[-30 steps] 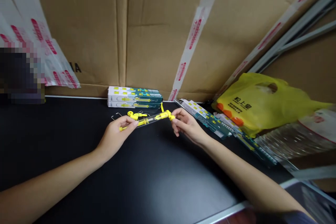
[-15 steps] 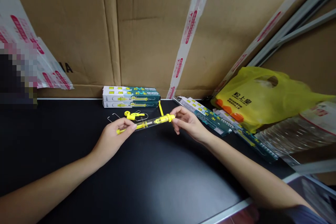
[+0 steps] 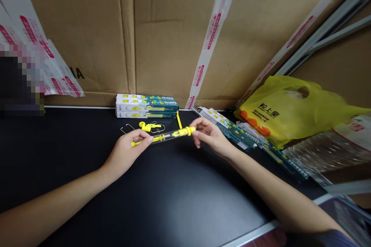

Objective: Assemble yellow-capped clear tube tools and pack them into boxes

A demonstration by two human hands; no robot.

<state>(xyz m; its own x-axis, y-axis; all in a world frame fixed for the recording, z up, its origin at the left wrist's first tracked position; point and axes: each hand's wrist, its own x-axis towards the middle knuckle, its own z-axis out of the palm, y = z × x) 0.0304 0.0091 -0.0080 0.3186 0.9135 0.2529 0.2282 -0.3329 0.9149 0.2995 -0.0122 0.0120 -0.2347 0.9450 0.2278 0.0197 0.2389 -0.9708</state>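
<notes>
The left hand [image 3: 127, 150] and the right hand [image 3: 209, 137] hold one clear tube [image 3: 165, 136] between them, a little above the black table [image 3: 174, 200]. The tube lies almost level, its right end slightly higher. The left fingers are closed on the thin yellow rod [image 3: 135, 143] that comes out of the left end, and the thumb and first fingers of the right hand are pinched on the yellow cap [image 3: 189, 130] at the right end. Inside the tube a yellow part shows, but its detail is too small to tell.

To do this step well, I think both hands should keep the tube straight on one line, so the rod does not bend or jam in the tube. The right hand should press only on the cap, not on the clear wall, because the plastic looks thin. It is safer to work low over the table, so a small part that slips does not go far.

Just behind the tube lie a loose yellow piece [image 3: 147, 126] with a wire hook [image 3: 158, 129], and another bent wire [image 3: 126, 128] to the left. Two flat boxes [image 3: 146, 106] stand stacked against the cardboard wall [image 3: 162, 34]. More boxes [image 3: 232, 129] lie in a row on the right, beside a yellow plastic bag [image 3: 290, 112].
</notes>
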